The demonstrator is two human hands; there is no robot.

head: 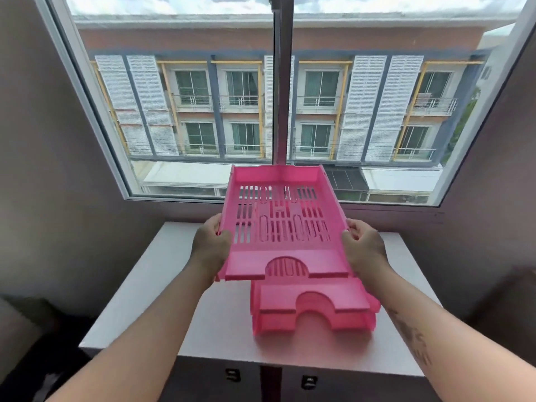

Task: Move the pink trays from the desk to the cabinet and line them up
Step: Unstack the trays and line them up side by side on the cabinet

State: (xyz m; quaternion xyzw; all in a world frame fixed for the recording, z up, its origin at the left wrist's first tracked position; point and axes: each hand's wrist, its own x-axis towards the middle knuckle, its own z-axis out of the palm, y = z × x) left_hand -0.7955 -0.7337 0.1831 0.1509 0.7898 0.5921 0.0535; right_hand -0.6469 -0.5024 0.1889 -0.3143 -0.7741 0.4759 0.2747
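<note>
**Pink tray held level above the white cabinet top**

Forearms reach in from the bottom corners of the frame, bare, and meet a single load at the centre. Behind them, filling the upper half of the frame, a large aluminium-framed window (278, 97) looks onto a building opposite. Below it, in the lower middle, stands the white flat-topped cabinet (150, 285), its bare left part likely the room left for lining trays up side by side.

Held in the air at the centre of the frame is a pink slotted plastic letter tray (282, 224), tilted slightly, far end up. It is gripped at both long sides, probably so that the wide, light shell stays level and can be set down squarely.

Under it, lower and to the right of centre, a stack of pink plastic trays (314, 311) rests on the cabinet top, arched cut-outs facing the camera; it looks like two, nested and a little askew.

Left hand (210, 245) clamps the tray's left wall, thumb over the rim and fingers beneath. Right hand (362, 245) mirrors it on the right wall, fingers curled round the edge.
</note>
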